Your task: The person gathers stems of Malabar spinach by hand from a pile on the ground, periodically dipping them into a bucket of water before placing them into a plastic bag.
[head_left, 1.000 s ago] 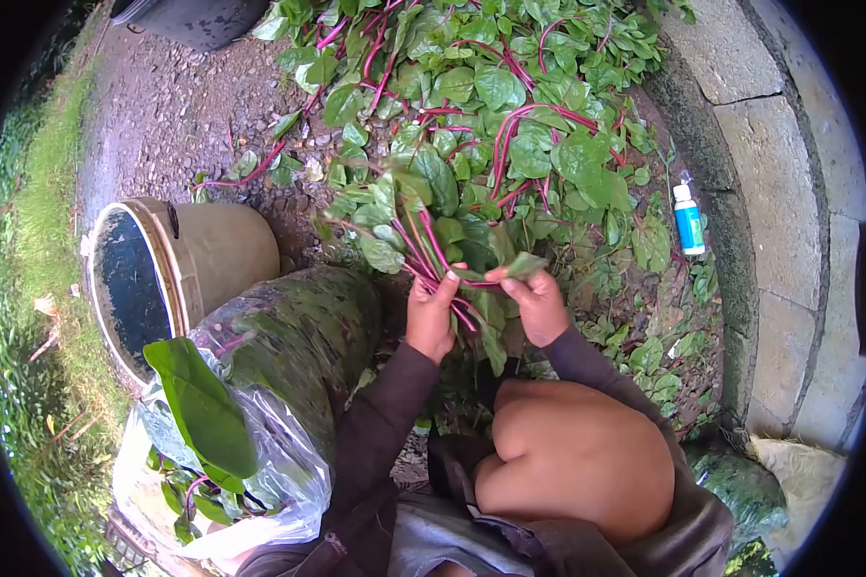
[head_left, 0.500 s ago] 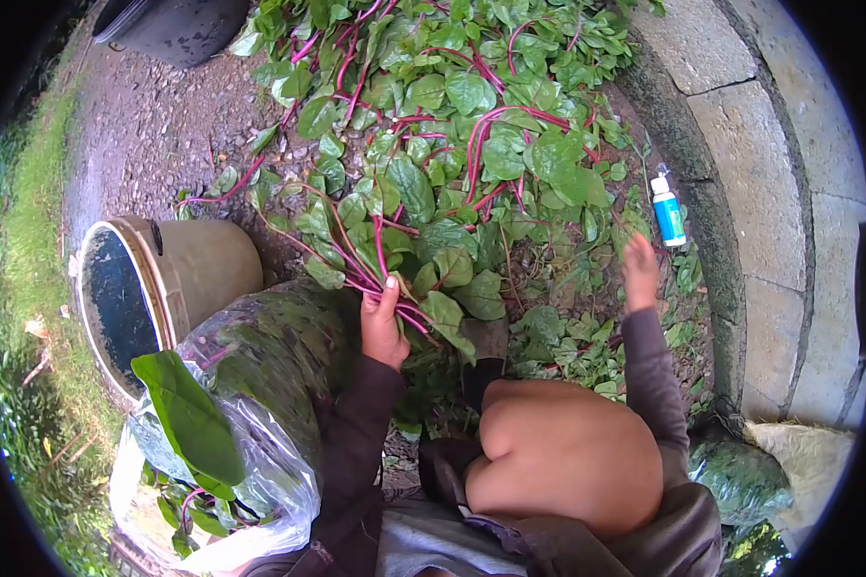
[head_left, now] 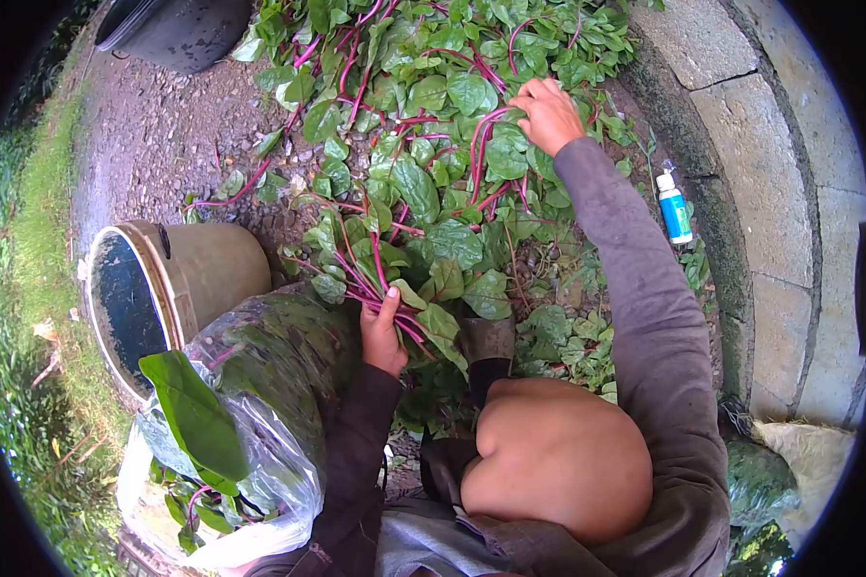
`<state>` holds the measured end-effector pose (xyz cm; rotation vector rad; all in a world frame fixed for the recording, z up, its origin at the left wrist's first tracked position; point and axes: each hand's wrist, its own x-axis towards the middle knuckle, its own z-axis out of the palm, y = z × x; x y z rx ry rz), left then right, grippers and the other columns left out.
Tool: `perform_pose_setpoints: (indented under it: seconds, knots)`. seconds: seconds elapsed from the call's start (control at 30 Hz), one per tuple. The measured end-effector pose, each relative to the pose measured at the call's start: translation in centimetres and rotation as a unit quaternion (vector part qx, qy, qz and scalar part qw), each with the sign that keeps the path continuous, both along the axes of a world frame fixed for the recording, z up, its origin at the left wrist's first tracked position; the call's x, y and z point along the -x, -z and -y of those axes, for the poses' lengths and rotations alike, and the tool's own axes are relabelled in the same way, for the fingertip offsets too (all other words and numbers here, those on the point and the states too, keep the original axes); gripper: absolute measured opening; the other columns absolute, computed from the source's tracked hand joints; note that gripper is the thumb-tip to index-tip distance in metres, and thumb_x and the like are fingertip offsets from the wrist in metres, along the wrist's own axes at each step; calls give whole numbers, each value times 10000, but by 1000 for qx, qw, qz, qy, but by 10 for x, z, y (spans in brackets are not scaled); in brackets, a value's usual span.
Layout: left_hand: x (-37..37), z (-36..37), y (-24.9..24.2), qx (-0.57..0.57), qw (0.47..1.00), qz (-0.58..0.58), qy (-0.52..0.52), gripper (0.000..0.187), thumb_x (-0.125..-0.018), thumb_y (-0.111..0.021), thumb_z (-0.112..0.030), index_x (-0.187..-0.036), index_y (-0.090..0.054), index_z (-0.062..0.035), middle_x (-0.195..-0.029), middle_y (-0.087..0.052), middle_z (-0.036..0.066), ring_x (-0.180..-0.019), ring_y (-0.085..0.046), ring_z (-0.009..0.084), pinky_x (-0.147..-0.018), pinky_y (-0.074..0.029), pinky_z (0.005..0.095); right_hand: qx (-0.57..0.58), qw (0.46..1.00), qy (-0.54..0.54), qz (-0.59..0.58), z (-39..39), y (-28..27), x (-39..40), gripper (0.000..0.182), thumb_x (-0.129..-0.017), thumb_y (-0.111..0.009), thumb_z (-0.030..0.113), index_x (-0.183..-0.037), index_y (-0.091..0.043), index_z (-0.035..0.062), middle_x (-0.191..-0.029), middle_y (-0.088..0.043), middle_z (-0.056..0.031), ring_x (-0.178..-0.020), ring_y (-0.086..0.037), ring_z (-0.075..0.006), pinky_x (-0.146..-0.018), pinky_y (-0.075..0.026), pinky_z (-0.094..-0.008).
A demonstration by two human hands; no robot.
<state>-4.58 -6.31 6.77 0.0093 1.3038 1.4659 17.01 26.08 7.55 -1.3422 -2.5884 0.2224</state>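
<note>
In my left hand (head_left: 383,338) is a bunch of red-stemmed leafy greens (head_left: 375,255), which look like Malabar spinach. The fingers and thumb close around the stems, and the leaves fan out forward. My right hand (head_left: 550,115) is over the heap of cut vines (head_left: 452,173), at a curved magenta stem (head_left: 478,144). Its fingers are bent, with the thumb apart from them, on either side of the stem. The palm side is hidden.
A clear plastic bag (head_left: 284,481) of greens lies at my left beside a tipped whitish bucket (head_left: 216,269). A dark bucket (head_left: 178,38) lies at the upper left. At right are a blue-and-white bottle (head_left: 674,212) and a concrete block edging (head_left: 755,144).
My right hand has swung forward and left, from near the bottle to the curved stem in the heap. My left hand still holds its bunch, nearly unmoved.
</note>
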Motion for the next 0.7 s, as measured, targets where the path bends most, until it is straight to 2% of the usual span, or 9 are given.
perform_pose_setpoints:
  seconds: [0.07,0.17,0.27,0.4,0.43,0.53,0.57,0.6,0.7]
  knots:
    - [0,-2,-3,2,1000,-12,11,203,-884,-587,-54,-1081,-538,-42,-954,-623,28,-849,-598,117,-761,-486,272,9,999,-6,45,0,-2,5,224,-685,-726,94,-906,-688,105,-982,-591,-7,-993,-518,-212,-847,-448,-369]
    - [1,-6,-7,1,999,-44,25,235,-878,-586,-35,-1108,-538,-27,-1017,-641,65,-868,-601,121,-778,-487,273,75,993,-92,10,-1,-29,6,184,-695,-705,69,-872,-679,107,-880,-614,-16,-923,-541,-216,-804,-459,-364]
    - [0,-12,-9,0,998,-64,18,241,-872,-590,-25,-1108,-540,-24,-1025,-640,63,-880,-603,122,-784,-488,275,66,978,-193,-32,9,-71,16,161,-690,-691,34,-839,-668,91,-812,-628,-21,-850,-552,-240,-768,-469,-362]
    - [-1,-22,-11,-30,996,-82,35,230,-877,-585,-19,-1103,-543,-30,-1058,-637,61,-916,-587,101,-835,-460,262,97,945,-307,-52,29,-117,53,128,-689,-704,81,-809,-662,82,-808,-628,-19,-831,-551,-228,-740,-476,-351]
    - [-1,-23,-8,-57,993,-90,45,301,-867,-638,-128,-1139,-542,-41,-1089,-631,58,-970,-579,119,-866,-454,281,88,932,-343,-77,34,-115,64,106,-698,-703,100,-793,-659,84,-795,-624,-16,-811,-549,-223,-724,-474,-344]
    - [-4,-30,-23,-110,989,-68,77,452,-842,-683,-240,-1204,-493,-47,-1141,-614,69,-1067,-543,140,-925,-429,313,123,890,-418,-136,50,-88,102,94,-693,-700,120,-772,-654,97,-768,-604,-8,-785,-537,-210,-713,-466,-337]
    - [-5,-32,-20,-133,986,-58,87,510,-822,-697,-180,-1243,-440,-51,-1140,-609,66,-1023,-548,118,-930,-416,298,144,887,-417,-138,58,-77,116,94,-696,-695,114,-774,-648,92,-765,-598,-16,-793,-534,-209,-719,-460,-339]
    - [-9,-33,-18,-140,985,-44,91,465,-827,-685,-148,-1220,-453,-53,-1122,-615,72,-1001,-561,128,-915,-429,296,159,876,-425,-160,65,-67,127,92,-700,-691,104,-780,-648,89,-774,-598,-20,-800,-532,-212,-724,-458,-337]
    - [-13,-31,-17,-73,991,-36,106,344,-852,-653,-192,-1131,-510,-53,-1032,-622,63,-989,-566,155,-905,-427,310,197,848,-438,-226,84,-40,155,91,-708,-674,78,-796,-649,75,-793,-598,-28,-823,-538,-236,-754,-459,-351]
